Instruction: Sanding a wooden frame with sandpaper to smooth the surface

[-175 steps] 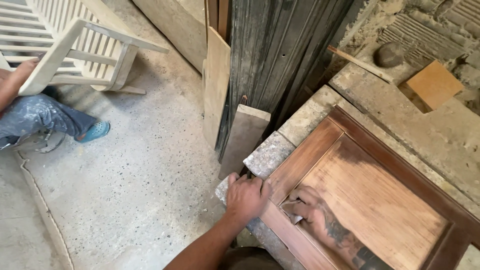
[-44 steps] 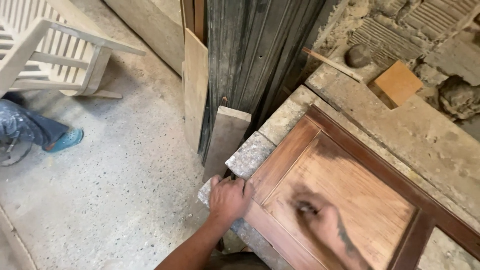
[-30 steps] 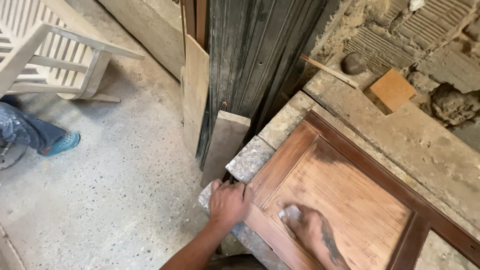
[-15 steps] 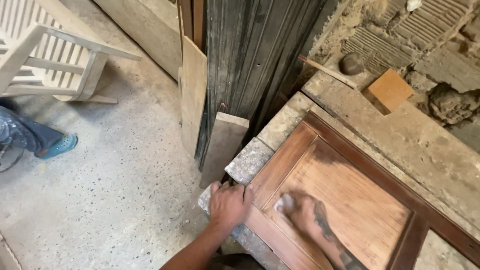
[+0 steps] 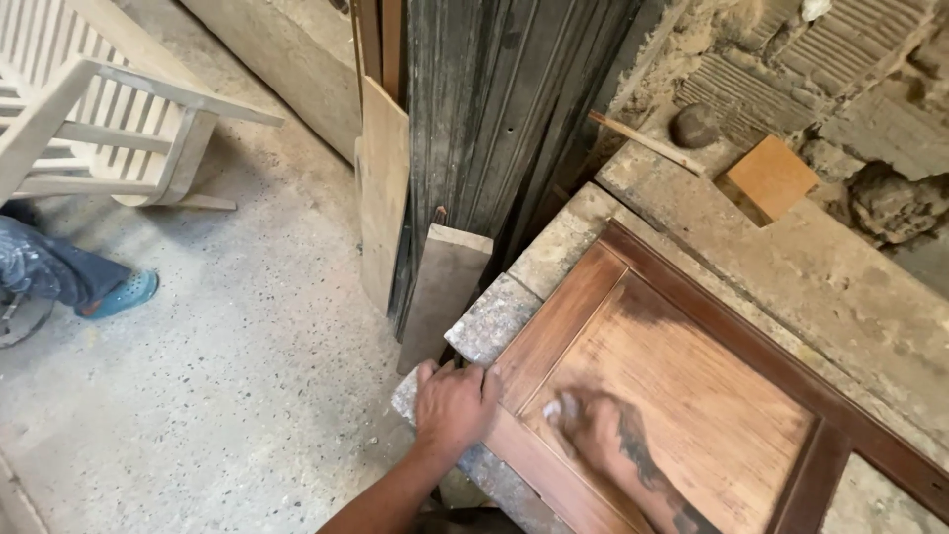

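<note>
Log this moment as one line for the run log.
left hand: braces brown wooden door panel corner | right hand: presses small pale pad on panel

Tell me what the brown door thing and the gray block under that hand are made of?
The door panel looks like wood: grain lines run along it, with dark reddish stain on the frame and paler, duller wood in the middle. The block beside the left hand looks like rough, speckled stone or concrete.

No packages, labels, signs or screens
</note>
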